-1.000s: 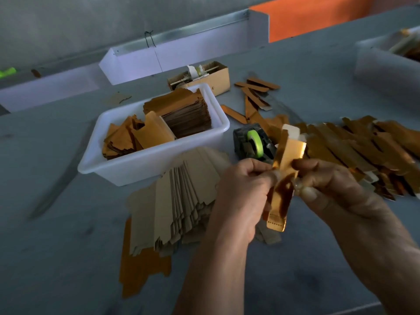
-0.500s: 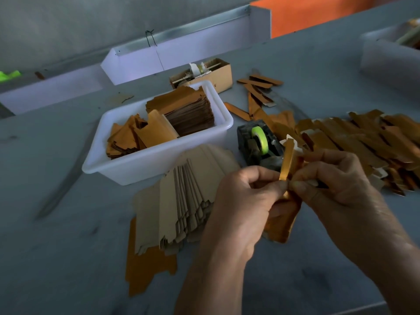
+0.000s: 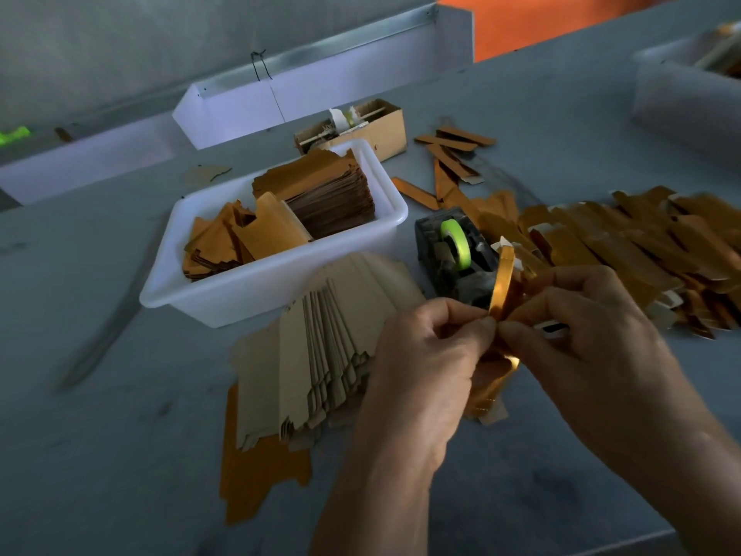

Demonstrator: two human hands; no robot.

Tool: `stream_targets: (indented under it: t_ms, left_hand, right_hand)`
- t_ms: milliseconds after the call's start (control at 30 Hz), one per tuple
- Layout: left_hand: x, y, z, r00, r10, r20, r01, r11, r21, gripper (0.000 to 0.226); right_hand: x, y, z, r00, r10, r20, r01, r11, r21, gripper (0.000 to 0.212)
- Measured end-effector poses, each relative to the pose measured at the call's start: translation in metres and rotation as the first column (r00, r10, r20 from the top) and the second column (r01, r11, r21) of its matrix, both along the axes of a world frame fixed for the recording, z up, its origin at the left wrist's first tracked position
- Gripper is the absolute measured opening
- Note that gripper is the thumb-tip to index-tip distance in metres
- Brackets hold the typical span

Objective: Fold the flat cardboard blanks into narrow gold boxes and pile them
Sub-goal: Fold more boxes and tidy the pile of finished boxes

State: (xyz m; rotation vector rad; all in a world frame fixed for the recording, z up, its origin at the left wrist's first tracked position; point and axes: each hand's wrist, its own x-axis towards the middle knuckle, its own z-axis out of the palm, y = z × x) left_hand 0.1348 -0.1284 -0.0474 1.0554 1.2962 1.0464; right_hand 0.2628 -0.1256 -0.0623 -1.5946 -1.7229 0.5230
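Both hands hold one gold blank upright over the table, seen nearly edge-on. My left hand pinches it from the left, and my right hand pinches it from the right, fingertips almost meeting. Its lower part curls below the hands. A fanned stack of flat blanks, brown side up, lies left of my left hand. The pile of folded gold boxes spreads across the table at the right.
A white tub holding more gold blanks stands behind the stack. A black tape dispenser with a green roll sits just beyond the hands. Loose gold pieces and a small cardboard box lie farther back.
The blank has been turned from facing me to nearly edge-on, and both hands' fingertips have closed in on its middle. The hands stayed in about the same place.
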Motion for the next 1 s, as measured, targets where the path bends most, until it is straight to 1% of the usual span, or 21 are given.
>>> stream_targets:
  t_ms: [100,200,267,333,367,400,433,467,500,533,567,633,733,833,900,1000]
  left_hand:
    - [0.005,0.000,-0.003,0.998,0.049,-0.033,-0.047,0.997,0.059,0.014]
    - [0.008,-0.001,-0.006,0.993,0.077,-0.085,-0.067,0.991,0.115,0.014]
    - [0.005,-0.002,-0.007,0.993,0.083,-0.088,-0.072,0.990,0.120,0.011]
    - [0.001,-0.003,-0.006,0.993,0.084,-0.079,-0.074,0.990,0.124,0.011]
    - [-0.001,-0.003,-0.006,0.993,0.088,-0.079,-0.078,0.989,0.125,0.011]
    - [-0.002,-0.003,-0.004,0.994,0.091,-0.068,-0.082,0.989,0.120,0.011]
    - [-0.002,-0.003,-0.003,0.995,0.091,-0.047,-0.085,0.990,0.112,0.011]
    - [-0.002,-0.003,-0.002,0.995,0.090,-0.033,-0.086,0.991,0.102,0.011]
    - [-0.002,-0.004,-0.002,0.995,0.089,-0.037,-0.085,0.992,0.097,0.010]
    - [-0.002,-0.005,-0.003,0.995,0.089,-0.051,-0.084,0.992,0.097,0.010]
    - [-0.001,-0.006,-0.003,0.994,0.087,-0.064,-0.081,0.992,0.097,0.011]
    - [0.000,-0.007,-0.004,0.995,0.078,-0.061,-0.072,0.993,0.089,0.011]
    - [-0.001,-0.008,-0.003,0.998,0.068,-0.004,-0.068,0.996,0.051,0.009]
    - [-0.006,-0.009,-0.003,0.996,0.068,0.051,-0.068,0.998,0.003,0.011]
    - [-0.007,-0.009,-0.003,0.995,0.062,0.080,-0.059,0.998,-0.034,0.015]
    - [-0.007,-0.008,-0.003,0.992,0.072,0.101,-0.064,0.994,-0.084,0.017]
  right_hand:
    - [-0.005,-0.001,0.001,0.998,-0.043,0.051,0.042,0.999,0.030,0.010]
    - [-0.009,0.000,0.002,0.998,-0.048,0.035,0.047,0.998,0.035,0.015]
    - [-0.005,0.001,0.003,0.994,-0.069,0.080,0.065,0.997,0.043,0.032]
    - [0.001,0.003,0.004,0.992,-0.095,0.081,0.096,0.995,-0.006,0.045]
    - [0.002,0.004,0.003,0.994,-0.094,0.047,0.097,0.994,-0.052,0.047]
    - [0.003,0.003,0.000,0.996,-0.076,-0.036,0.073,0.993,-0.094,0.049]
    - [0.004,0.003,-0.002,0.983,-0.052,-0.178,0.029,0.991,-0.128,0.051]
    - [0.005,0.002,-0.004,0.935,-0.028,-0.354,-0.032,0.986,-0.164,0.053]
    - [0.004,0.001,-0.004,0.866,-0.011,-0.500,-0.108,0.972,-0.208,0.055]
    - [0.003,0.000,-0.005,0.810,0.008,-0.587,-0.177,0.956,-0.232,0.057]
    - [0.002,0.000,-0.007,0.793,0.028,-0.609,-0.218,0.946,-0.241,0.058]
    - [-0.002,0.001,-0.010,0.771,0.041,-0.635,-0.245,0.940,-0.236,0.056]
    - [-0.004,0.004,-0.012,0.687,0.016,-0.727,-0.253,0.942,-0.218,0.040]
    - [-0.003,0.006,-0.014,0.672,0.068,-0.737,-0.299,0.936,-0.187,0.022]
    - [-0.002,0.007,-0.016,0.654,0.089,-0.751,-0.320,0.932,-0.168,0.018]
    - [-0.003,0.006,-0.018,0.645,0.115,-0.755,-0.330,0.934,-0.140,0.017]
